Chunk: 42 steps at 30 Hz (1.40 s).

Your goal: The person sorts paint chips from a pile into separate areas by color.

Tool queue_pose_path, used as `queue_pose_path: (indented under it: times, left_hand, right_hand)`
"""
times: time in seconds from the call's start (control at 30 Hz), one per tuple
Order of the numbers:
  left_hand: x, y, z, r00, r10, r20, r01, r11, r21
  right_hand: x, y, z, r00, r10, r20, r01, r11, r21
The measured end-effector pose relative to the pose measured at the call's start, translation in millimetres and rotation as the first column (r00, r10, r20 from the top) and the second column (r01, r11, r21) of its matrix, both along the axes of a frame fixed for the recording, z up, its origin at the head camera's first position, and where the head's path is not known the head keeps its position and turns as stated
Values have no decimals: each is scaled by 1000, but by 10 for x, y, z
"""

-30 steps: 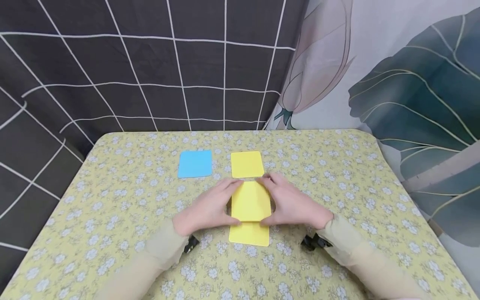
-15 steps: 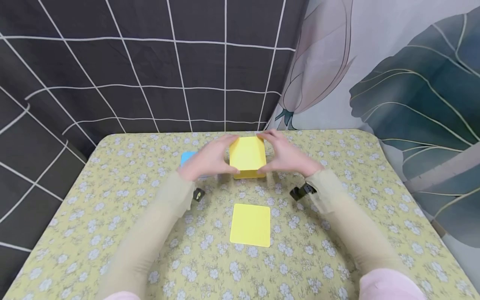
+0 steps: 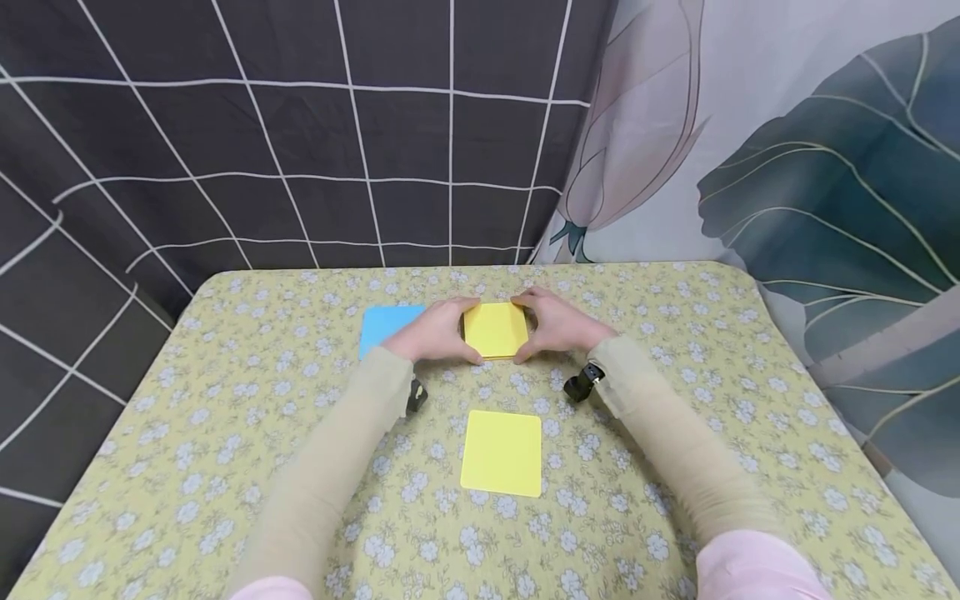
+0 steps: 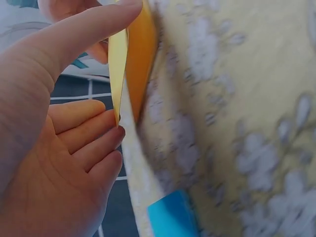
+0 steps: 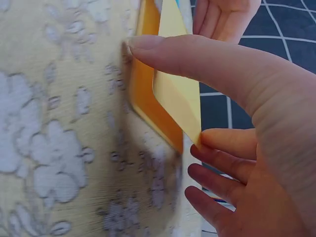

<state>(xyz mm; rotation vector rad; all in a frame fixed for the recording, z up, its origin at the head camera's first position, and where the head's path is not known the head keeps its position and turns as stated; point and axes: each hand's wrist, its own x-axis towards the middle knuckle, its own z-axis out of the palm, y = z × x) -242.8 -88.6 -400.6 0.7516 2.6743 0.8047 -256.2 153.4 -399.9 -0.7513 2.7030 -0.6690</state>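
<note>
My left hand (image 3: 441,332) and right hand (image 3: 561,325) hold a yellow square card (image 3: 496,328) between them near the far side of the table. Each hand pinches one side, thumb at the near corner and fingers at the far one. Both wrist views show this card (image 5: 177,96) close above a second card (image 5: 148,81), which looks orange in its shade and lies on the cloth. From the head view the upper card covers nearly all of the lower one. Another yellow card (image 3: 501,454) lies flat nearer the front.
Just left of my left hand a blue square card (image 3: 384,325) lies on the flowered yellow tablecloth (image 3: 225,433). A dark curtain with white grid lines (image 3: 300,133) hangs behind the table, and a leaf-patterned curtain (image 3: 825,167) hangs at the right.
Both hands have carried the yellow card away from above the front card to the far one, then lowered it there. The front yellow card is now fully uncovered.
</note>
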Motion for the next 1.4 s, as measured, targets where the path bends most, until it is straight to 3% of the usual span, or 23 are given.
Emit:
queue_pose_path:
  times: [0.13,0.27,0.37,0.5,0.63,0.83,0.93,1.1,1.4]
  left_hand:
    - [23,-4,-45,1000,8,-18,-8,1000,22]
    - [55,-29,5,999,16,-46,-14,999,39]
    - [139,-50,78,998,13,-68,-10,999,42]
    - [365,-93,146,996,-16,-88,20,999,41]
    - [652,-138,140,994,-56,-94,58,998,20]
    - [1071,-149,59,985,-151,-83,148,988,-41]
    - [1229,-138,13,978,-195,-69,191,979,-68]
    - [1378,-109,-39,970,-225,-87,218,972,-82]
    - [1483,-49,-105,971,-224,-78,220,974,-63]
  right_hand:
    - [16,7,-30,1000,-6,-8,6,1000,-3]
    - [80,13,37,999,-11,-43,10,1000,-21]
    - [196,16,117,997,-1,-83,-1,1000,-26]
    - [434,35,213,992,17,-124,-18,1000,-12]
    - [707,82,254,989,31,-145,-32,999,-5]
    - [1142,109,137,990,55,-132,-55,998,4]
    - [1343,101,40,989,78,-127,-77,997,15]
    - [1542,90,-66,986,93,-135,-92,996,15]
    - [1633,75,-93,990,84,-112,-81,996,33]
